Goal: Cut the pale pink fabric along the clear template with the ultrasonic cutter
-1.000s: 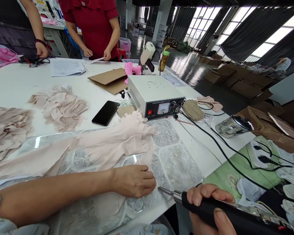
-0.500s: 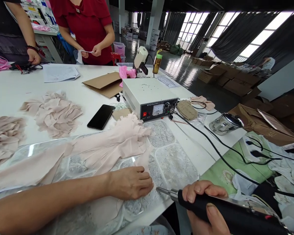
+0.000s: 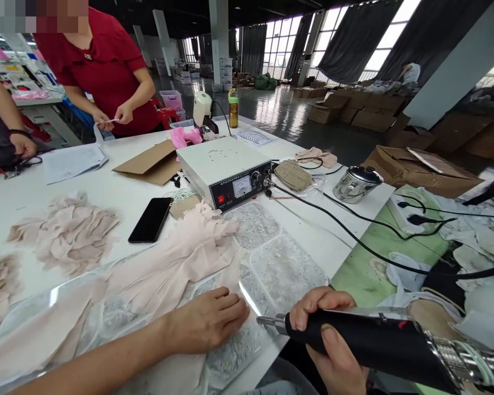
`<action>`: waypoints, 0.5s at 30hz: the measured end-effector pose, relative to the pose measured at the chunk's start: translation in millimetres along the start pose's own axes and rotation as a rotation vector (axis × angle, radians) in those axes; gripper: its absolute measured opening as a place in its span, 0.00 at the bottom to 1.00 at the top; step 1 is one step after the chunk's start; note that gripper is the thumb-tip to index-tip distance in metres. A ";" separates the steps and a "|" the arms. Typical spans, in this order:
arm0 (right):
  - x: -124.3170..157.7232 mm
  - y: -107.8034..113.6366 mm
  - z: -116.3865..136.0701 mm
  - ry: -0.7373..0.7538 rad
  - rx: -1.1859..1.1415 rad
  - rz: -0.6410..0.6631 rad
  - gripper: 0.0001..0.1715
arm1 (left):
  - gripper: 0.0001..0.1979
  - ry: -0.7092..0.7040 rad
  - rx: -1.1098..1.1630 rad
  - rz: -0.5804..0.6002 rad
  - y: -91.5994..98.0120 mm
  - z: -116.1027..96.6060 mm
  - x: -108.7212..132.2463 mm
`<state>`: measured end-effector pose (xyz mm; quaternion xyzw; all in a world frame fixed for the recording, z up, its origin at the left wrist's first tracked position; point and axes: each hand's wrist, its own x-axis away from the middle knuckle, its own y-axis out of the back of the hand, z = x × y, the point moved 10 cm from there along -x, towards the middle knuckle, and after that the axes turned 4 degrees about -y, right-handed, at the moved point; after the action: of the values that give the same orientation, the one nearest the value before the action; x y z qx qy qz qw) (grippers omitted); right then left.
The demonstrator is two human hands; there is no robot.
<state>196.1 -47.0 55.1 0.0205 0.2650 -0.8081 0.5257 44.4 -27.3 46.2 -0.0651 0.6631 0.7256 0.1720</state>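
Observation:
My left hand (image 3: 214, 321) rests palm down on the clear mat (image 3: 286, 269), over pale pink fabric (image 3: 168, 269). Its fingers are curled together on a strip of that cloth, and the thumb is hidden. The fabric spreads out in layered, frayed-looking folds above my forearm. In my right hand (image 3: 329, 340) is a black handheld ultrasonic tool (image 3: 366, 343), gripped round its body. The tool's slim metal tip points left, just beside my left fingertips; whether it touches the cloth I cannot tell.
A black cable (image 3: 349, 230) runs from the white control box (image 3: 226, 170). Nearby lie a phone (image 3: 150, 219), brown card pieces (image 3: 292, 175), a steel mug (image 3: 357, 184) and fabric heaps (image 3: 74, 233). Across the table, a person in red (image 3: 102, 71) handles a white strip; another person's arm shows left.
The view has turned to the right, so the table things sit further left. Both my hands keep nearly the same pose, with the tool tip still near my left fingers.

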 end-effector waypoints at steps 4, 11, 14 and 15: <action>0.5 3.9 -1.0 0.010 0.005 0.004 0.05 | 0.13 0.029 -0.003 0.035 -2.3 3.8 2.6; -1.7 3.7 2.0 0.005 0.006 -0.008 0.07 | 0.13 0.056 -0.004 0.046 -3.1 6.3 4.2; -3.0 2.6 2.8 -0.023 -0.010 -0.016 0.07 | 0.12 0.070 0.005 0.068 -5.6 6.6 5.0; -3.7 1.9 3.0 -0.030 -0.016 -0.015 0.07 | 0.13 0.072 0.006 0.073 -6.1 6.6 5.3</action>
<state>200.1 -45.8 58.0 0.0020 0.2639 -0.8101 0.5236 42.4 -19.6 39.5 -0.0662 0.6731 0.7265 0.1215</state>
